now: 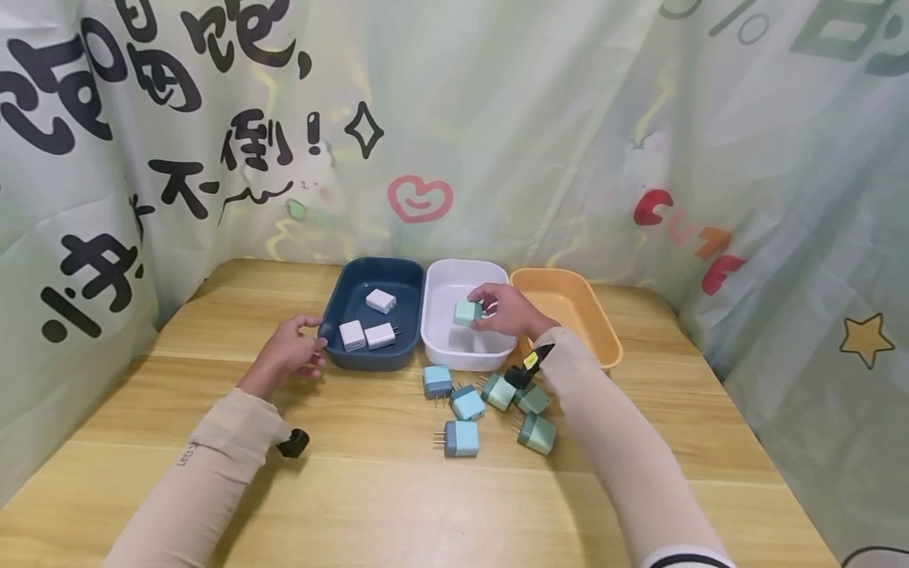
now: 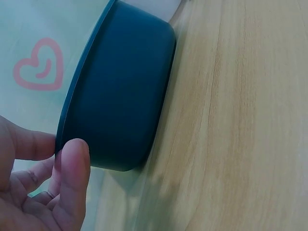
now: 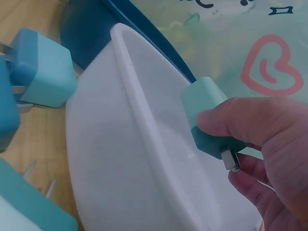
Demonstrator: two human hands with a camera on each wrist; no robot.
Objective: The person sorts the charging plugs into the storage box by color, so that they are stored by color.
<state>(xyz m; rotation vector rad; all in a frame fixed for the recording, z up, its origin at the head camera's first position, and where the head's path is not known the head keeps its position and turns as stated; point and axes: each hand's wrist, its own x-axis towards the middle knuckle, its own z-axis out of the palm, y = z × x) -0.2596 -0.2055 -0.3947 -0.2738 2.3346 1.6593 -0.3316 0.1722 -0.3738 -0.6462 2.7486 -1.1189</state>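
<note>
My right hand [image 1: 506, 309] pinches a green plug charger [image 1: 467, 312] between thumb and fingers, over the white tray [image 1: 469, 361]. In the right wrist view the green charger [image 3: 206, 115] shows a light green body, a darker green end and metal prongs that point back towards the palm. My left hand [image 1: 287, 351] holds the near left corner of the dark blue tray [image 1: 372, 361]. Up close in the left wrist view, thumb and forefinger grip the rim of that dark blue tray [image 2: 115, 86]. Three white chargers [image 1: 379, 335] lie in it.
In front of the trays lie three blue chargers [image 1: 463, 439] and three green chargers [image 1: 536, 433], prongs exposed. An orange tray [image 1: 604, 335] stands at the right of the row, partly behind my right hand. A printed curtain [image 1: 540, 142] hangs behind the wooden table [image 1: 398, 513].
</note>
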